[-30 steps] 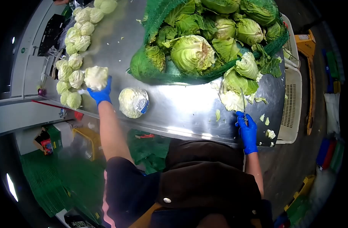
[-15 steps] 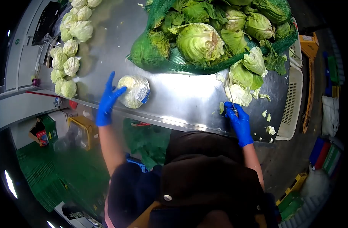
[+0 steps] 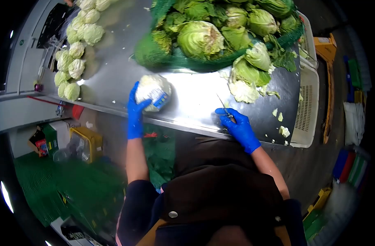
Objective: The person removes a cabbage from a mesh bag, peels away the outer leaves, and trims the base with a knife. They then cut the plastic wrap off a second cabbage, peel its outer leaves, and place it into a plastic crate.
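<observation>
My left hand (image 3: 135,110) is closed on the wrapped cabbage (image 3: 154,91), holding its left side, near the front edge of the steel table (image 3: 113,69). My right hand (image 3: 238,126) grips a small knife (image 3: 222,104), well apart from the cabbage.

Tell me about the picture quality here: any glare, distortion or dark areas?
Head view: heavy fisheye bending, with the steel table edge curving and the corners going black; bright glare on the steel just right of the wrapped cabbage gripped by the left hand; dim floor below; right hand and knife fairly sharp.
</observation>
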Demonstrator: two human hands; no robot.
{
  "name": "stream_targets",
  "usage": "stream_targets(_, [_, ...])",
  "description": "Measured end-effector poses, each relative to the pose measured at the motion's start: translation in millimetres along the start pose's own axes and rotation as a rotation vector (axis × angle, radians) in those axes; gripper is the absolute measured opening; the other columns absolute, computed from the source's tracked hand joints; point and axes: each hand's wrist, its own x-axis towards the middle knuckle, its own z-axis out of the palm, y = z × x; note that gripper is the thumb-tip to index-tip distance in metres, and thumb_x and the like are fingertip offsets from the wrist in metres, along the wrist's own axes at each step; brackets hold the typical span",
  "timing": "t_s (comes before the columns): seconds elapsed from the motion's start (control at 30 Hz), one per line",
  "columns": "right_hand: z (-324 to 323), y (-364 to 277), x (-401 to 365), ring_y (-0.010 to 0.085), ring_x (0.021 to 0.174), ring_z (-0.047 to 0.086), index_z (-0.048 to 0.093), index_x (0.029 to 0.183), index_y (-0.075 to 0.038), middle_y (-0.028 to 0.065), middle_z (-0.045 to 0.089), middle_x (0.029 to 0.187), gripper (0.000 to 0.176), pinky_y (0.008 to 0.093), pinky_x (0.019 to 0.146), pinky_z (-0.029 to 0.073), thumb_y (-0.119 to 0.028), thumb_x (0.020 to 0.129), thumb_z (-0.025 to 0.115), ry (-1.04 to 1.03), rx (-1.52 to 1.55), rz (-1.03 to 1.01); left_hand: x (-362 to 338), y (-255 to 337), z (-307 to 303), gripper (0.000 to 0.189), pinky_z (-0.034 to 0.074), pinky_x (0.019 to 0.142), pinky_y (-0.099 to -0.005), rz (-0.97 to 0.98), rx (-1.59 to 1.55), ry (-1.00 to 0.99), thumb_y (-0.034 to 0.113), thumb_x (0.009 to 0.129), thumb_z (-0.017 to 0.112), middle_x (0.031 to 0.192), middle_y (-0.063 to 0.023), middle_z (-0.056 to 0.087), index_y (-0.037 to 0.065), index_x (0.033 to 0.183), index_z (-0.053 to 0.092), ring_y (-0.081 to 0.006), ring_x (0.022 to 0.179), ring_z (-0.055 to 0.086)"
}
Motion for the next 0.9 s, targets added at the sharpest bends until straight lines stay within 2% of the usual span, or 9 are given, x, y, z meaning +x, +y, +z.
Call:
stream_targets(0.2, [-19,-28,-20,0.0117,0.098,0.061,0.057,0.127,0.000,0.0062,0.065,0.118,0.042,0.0274,0.089,0.050,-0.002,0.086,0.068,0.296,0.084,-0.349,-46,-3,159,0.094,0.040,0.106,-0.0385,-0.215,-0.235,-0.367,0.014,0.059,0.081,0.138,-0.0172,0.049,0.000,0.143,0.040,-0.0279,0.127,0.049])
stream_targets(0.33, [-46,-9,-38,0.0121,0.098,0.061,0.058,0.124,0.001,0.0079,0.065,0.116,0.040,0.0280,0.088,0.050,0.001,0.085,0.068,0.464,0.178,-0.391,-63,-15,224,0.104,0.041,0.105,-0.0396,-0.058,0.037,-0.446,0.018,0.053,0.092,0.140,-0.0169,0.045,0.001,0.141,0.041,-0.0286,0.127,0.047])
stream_targets(0.4, [-63,6,-48,0.0114,0.095,0.061,0.059,0.124,0.000,0.0078,0.067,0.110,0.039,0.0275,0.086,0.050,-0.001,0.086,0.068,0.537,0.183,-0.362,-74,-23,244,0.104,0.038,0.107,-0.0414,0.118,0.259,-0.469,0.023,0.053,0.092,0.142,-0.0183,0.041,0.000,0.141,0.041,-0.0305,0.129,0.044])
stream_targets(0.5, [-90,18,-69,0.0096,0.091,0.061,0.060,0.123,-0.004,0.0079,0.069,0.096,0.037,0.0284,0.079,0.051,-0.009,0.087,0.068,0.546,0.019,-0.128,-88,-26,266,0.111,0.032,0.110,-0.0461,0.325,0.621,-0.521,0.034,0.055,0.091,0.147,-0.0230,0.033,0.001,0.144,0.034,-0.0378,0.135,0.035])
stream_targets(0.57, [-103,26,-84,0.0175,0.081,0.065,0.062,0.119,-0.008,0.0116,0.067,0.085,0.033,0.0327,0.072,0.052,-0.020,0.088,0.067,0.557,-0.201,-0.111,-101,-27,279,0.115,0.032,0.110,-0.0472,0.420,0.747,-0.527,0.037,0.055,0.090,0.147,-0.0248,0.031,0.002,0.146,0.029,-0.0404,0.135,0.033])
stream_targets(0.63, [-111,35,-98,0.0254,0.072,0.068,0.065,0.115,-0.012,0.0152,0.066,0.075,0.032,0.0369,0.065,0.052,-0.031,0.089,0.065,0.552,-0.417,-0.089,-110,-22,287,0.121,0.032,0.110,-0.0483,0.433,0.867,-0.540,0.038,0.056,0.089,0.147,-0.0285,0.028,0.001,0.149,0.021,-0.0436,0.135,0.031])
stream_targets(0.67, [-116,34,-106,0.0333,0.077,0.068,0.067,0.113,-0.011,0.0211,0.067,0.088,0.028,0.0378,0.067,0.053,-0.030,0.093,0.060,0.520,-0.527,-0.072,-113,-20,292,0.122,0.033,0.109,-0.0485,0.422,0.895,-0.525,0.039,0.056,0.089,0.147,-0.0295,0.028,0.001,0.149,0.021,-0.0443,0.135,0.030])
stream_targets(0.8, [-128,42,-128,0.0347,0.067,0.064,0.068,0.102,-0.011,0.0165,0.067,0.080,0.023,0.0424,0.057,0.049,-0.031,0.092,0.061,0.480,-0.670,-0.202,-116,-20,302,0.122,0.035,0.107,-0.0494,0.451,1.023,-0.488,0.043,0.058,0.087,0.146,-0.0326,0.028,0.001,0.149,0.020,-0.0467,0.133,0.032])
stream_targets(0.9, [-132,48,-131,0.0343,0.063,0.062,0.067,0.096,-0.011,0.0142,0.065,0.075,0.021,0.0434,0.054,0.048,-0.031,0.092,0.061,0.474,-0.743,-0.297,-118,-19,306,0.120,0.031,0.110,-0.0483,0.449,1.031,-0.481,0.037,0.058,0.088,0.147,-0.0268,0.030,0.005,0.151,0.019,-0.0435,0.133,0.033])
